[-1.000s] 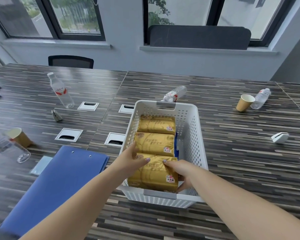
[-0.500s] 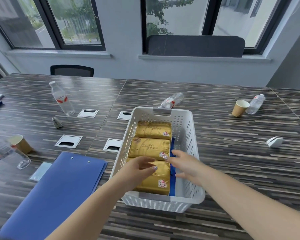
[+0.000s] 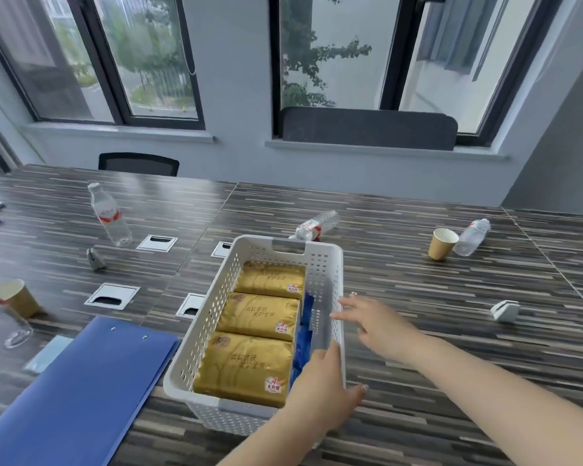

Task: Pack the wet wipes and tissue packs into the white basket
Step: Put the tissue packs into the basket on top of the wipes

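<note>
Folder in blue lies at the left of the striped table, and beside it stands the white basket. Three gold tissue packs lie in a row inside it, with blue wet wipes wedged along its right wall. The left hand rests at the basket's near right corner, gripping nothing. Just right, the right hand hovers spread and empty beside the rim.

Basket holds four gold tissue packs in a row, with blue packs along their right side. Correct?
Not quite. The head view shows three gold tissue packs in a row in the basket, not four. The blue packs do sit along their right side.
</note>
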`<state>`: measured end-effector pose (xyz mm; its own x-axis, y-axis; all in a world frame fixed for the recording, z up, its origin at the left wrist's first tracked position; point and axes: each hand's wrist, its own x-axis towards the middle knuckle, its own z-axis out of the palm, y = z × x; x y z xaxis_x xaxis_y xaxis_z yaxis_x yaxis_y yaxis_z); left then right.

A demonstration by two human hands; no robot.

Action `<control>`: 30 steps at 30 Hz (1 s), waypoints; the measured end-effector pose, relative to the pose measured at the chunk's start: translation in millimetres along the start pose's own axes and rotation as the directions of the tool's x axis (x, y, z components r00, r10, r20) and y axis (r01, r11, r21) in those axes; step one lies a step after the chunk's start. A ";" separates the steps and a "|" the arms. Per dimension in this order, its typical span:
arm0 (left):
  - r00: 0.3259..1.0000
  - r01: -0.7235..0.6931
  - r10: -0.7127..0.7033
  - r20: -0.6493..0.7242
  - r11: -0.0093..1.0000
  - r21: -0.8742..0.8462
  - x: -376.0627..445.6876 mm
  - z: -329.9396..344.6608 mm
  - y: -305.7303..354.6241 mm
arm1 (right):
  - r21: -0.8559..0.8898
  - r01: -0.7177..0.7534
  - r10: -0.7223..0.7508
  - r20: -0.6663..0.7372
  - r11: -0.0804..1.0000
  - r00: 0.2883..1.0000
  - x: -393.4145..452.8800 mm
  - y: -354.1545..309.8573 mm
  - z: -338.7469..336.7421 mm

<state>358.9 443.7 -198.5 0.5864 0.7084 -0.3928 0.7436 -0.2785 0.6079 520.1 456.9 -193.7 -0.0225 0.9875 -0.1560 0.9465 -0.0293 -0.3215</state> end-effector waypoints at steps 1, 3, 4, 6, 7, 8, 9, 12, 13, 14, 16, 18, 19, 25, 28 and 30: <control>1.000 0.016 -0.016 -0.020 1.000 0.016 2.2 2.0 1.8 | -0.095 0.043 -0.044 -0.004 0.995 0.999 2.3 4.5 -0.6; 0.998 0.039 -0.037 -0.040 0.998 0.047 5.2 4.8 2.5 | -0.255 0.131 -0.132 0.012 0.958 0.991 4.7 8.0 -1.0; 0.998 0.046 -0.044 -0.042 0.998 0.050 6.6 5.1 1.9 | -0.306 0.154 -0.153 0.025 0.939 0.988 5.3 7.1 -1.5; 0.998 0.059 -0.058 -0.032 0.997 0.049 8.6 7.2 4.1 | -0.386 0.166 -0.163 0.041 0.907 0.986 5.7 7.6 -2.4; 0.998 0.066 -0.065 -0.026 0.997 0.050 8.6 7.1 6.6 | -0.424 0.168 -0.168 0.036 0.890 0.985 6.1 9.5 -2.5; 0.998 0.066 -0.065 -0.017 0.996 0.054 8.9 6.3 8.6 | -0.448 0.169 -0.179 0.021 0.878 0.984 7.2 11.8 -2.1; 0.998 0.061 -0.061 -0.003 0.996 0.067 9.6 4.2 9.9 | -0.456 0.163 -0.183 0.001 0.875 0.983 7.4 14.2 -0.9; 0.998 0.055 -0.058 0.033 0.994 0.095 8.7 0.8 10.0 | -0.473 0.222 -0.300 -0.096 0.853 0.949 6.7 20.7 5.6; 0.998 0.047 -0.052 0.047 0.994 0.100 7.3 -0.9 8.2 | -0.479 0.219 -0.313 -0.126 0.850 0.941 6.7 23.6 7.7; 0.997 0.041 -0.047 0.059 0.993 0.109 5.5 -3.2 4.8 | -0.494 0.216 -0.323 -0.141 0.842 0.936 6.2 25.2 9.7; 0.996 0.015 -0.027 0.082 0.989 0.144 0.7 -9.2 -3.5 | -0.491 0.211 -0.324 -0.156 0.845 0.933 2.5 23.3 14.4; 0.994 -0.009 -0.013 0.112 0.981 0.195 -4.2 -16.2 -12.8 | -0.483 0.204 -0.314 -0.159 0.851 0.936 -3.4 19.8 18.4; 0.992 -0.018 -0.010 0.122 0.974 0.225 -5.0 -20.0 -17.2 | -0.484 0.188 -0.300 -0.165 0.855 0.940 -6.3 18.1 18.9; 0.997 -0.030 -0.001 0.071 0.899 0.437 -16.8 -34.8 -44.7 | -0.475 0.142 -0.275 -0.222 0.869 0.935 -17.0 5.2 27.6; 0.999 -0.028 0.010 0.036 0.854 0.519 -19.2 -43.7 -56.7 | -0.441 0.127 -0.237 -0.205 0.889 0.950 -22.4 -0.2 33.8; 0.999 -0.030 0.016 0.029 0.808 0.589 -19.2 -51.9 -67.4 | -0.428 0.124 -0.234 -0.213 0.895 0.949 -25.0 -6.0 39.7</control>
<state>280.9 482.6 -196.2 0.6072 0.6847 -0.4031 0.7722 -0.6280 0.0966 502.2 426.2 -225.0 -0.1738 0.9767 0.1259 0.9823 0.1629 0.0922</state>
